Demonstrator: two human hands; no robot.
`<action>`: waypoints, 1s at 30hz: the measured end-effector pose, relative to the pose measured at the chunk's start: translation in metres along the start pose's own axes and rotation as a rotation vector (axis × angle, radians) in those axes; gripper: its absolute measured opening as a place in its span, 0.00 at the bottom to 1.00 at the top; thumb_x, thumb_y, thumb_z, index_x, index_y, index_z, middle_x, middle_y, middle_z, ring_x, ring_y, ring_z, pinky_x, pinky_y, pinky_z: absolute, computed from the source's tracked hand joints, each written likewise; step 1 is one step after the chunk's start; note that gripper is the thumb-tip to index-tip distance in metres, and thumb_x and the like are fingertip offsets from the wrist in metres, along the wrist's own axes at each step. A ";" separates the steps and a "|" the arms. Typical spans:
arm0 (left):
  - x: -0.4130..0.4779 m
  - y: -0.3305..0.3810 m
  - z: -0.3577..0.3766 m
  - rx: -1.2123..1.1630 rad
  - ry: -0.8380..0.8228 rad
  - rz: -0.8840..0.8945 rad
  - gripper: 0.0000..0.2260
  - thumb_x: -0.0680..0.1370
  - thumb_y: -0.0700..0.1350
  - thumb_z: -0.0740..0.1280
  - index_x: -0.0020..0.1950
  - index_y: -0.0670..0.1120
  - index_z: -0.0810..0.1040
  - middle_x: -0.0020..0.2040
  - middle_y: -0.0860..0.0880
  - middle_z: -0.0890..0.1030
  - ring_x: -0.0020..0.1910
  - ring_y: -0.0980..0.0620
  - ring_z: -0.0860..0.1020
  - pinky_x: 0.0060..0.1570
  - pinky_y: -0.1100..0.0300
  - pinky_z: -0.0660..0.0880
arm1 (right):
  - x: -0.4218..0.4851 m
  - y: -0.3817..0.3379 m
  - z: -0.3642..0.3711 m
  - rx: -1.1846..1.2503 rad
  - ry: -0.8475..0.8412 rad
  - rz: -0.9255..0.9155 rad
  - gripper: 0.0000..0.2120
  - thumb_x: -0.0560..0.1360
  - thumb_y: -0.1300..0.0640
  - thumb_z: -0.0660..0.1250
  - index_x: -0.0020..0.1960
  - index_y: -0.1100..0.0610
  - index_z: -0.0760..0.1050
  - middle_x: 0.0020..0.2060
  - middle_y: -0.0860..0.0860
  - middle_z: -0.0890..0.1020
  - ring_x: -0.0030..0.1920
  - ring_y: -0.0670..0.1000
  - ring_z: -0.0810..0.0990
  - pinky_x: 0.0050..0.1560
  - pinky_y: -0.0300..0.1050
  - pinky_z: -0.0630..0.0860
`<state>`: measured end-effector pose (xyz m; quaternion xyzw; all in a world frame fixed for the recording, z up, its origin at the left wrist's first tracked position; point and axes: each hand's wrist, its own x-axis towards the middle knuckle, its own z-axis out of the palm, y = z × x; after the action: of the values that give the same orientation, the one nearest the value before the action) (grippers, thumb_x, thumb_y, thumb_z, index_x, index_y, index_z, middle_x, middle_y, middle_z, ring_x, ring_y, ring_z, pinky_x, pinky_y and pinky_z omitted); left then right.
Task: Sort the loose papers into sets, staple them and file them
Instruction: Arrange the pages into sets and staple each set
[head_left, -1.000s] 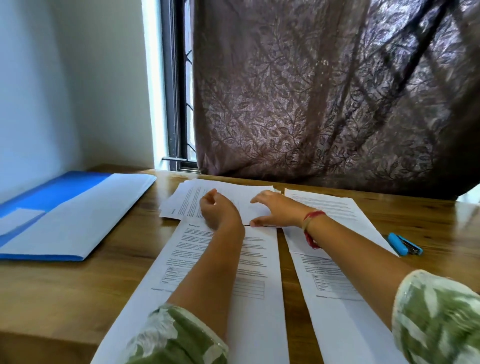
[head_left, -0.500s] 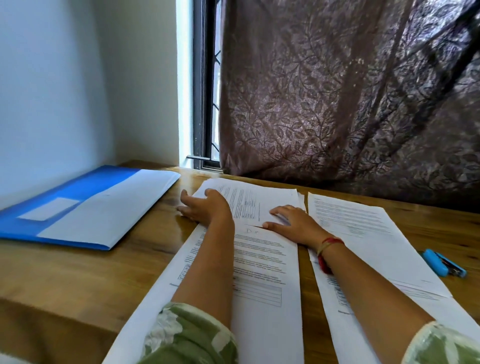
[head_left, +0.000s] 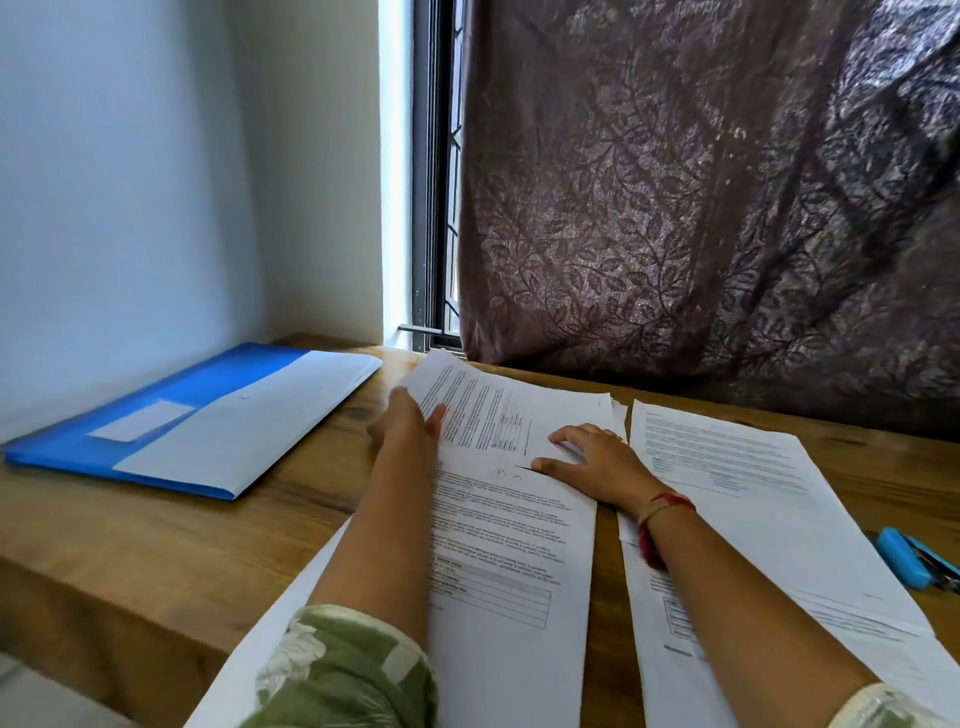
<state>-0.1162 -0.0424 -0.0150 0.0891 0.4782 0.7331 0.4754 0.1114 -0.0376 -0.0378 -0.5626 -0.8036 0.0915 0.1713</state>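
A loose stack of printed papers (head_left: 514, 415) lies at the far middle of the wooden desk (head_left: 156, 540). My left hand (head_left: 405, 431) grips its left edge and lifts that side, thumb on top. My right hand (head_left: 597, 462) rests flat on the stack's near right corner, fingers spread. A long printed sheet (head_left: 514, 571) lies under my left forearm. Another set of sheets (head_left: 769, 509) lies to the right. A blue stapler (head_left: 909, 558) sits at the right edge. A blue folder (head_left: 171, 415) with white paper in it lies at the left.
A patterned brown curtain (head_left: 701, 197) hangs behind the desk, with a window frame (head_left: 434, 208) beside it. A pale wall stands on the left. The desk's front edge runs along the lower left.
My left hand moved to the stack's left edge and raised it off the desk. My right hand slid onto the stack's near corner. The view shifted left.
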 end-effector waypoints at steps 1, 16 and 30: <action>-0.003 0.004 -0.003 -0.023 -0.010 -0.047 0.20 0.80 0.49 0.62 0.70 0.42 0.68 0.53 0.44 0.78 0.42 0.51 0.79 0.27 0.64 0.77 | 0.000 0.000 0.000 0.000 0.002 0.000 0.30 0.72 0.33 0.61 0.69 0.48 0.68 0.68 0.49 0.71 0.66 0.52 0.69 0.63 0.47 0.67; -0.037 -0.036 0.024 1.408 -0.356 0.705 0.30 0.71 0.61 0.70 0.69 0.52 0.68 0.68 0.40 0.67 0.69 0.39 0.63 0.66 0.44 0.66 | -0.001 0.003 0.002 0.060 0.037 0.013 0.29 0.72 0.34 0.64 0.68 0.47 0.70 0.68 0.49 0.72 0.66 0.53 0.69 0.65 0.49 0.67; -0.018 -0.022 0.005 1.519 0.171 0.345 0.33 0.76 0.62 0.60 0.76 0.47 0.60 0.75 0.35 0.59 0.75 0.33 0.55 0.72 0.35 0.45 | 0.002 0.005 0.003 0.046 0.013 0.025 0.29 0.71 0.33 0.63 0.67 0.46 0.69 0.68 0.48 0.71 0.66 0.51 0.69 0.61 0.46 0.67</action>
<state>-0.0901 -0.0514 -0.0235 0.4063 0.8631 0.2728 0.1252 0.1139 -0.0342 -0.0417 -0.5691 -0.7930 0.1085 0.1883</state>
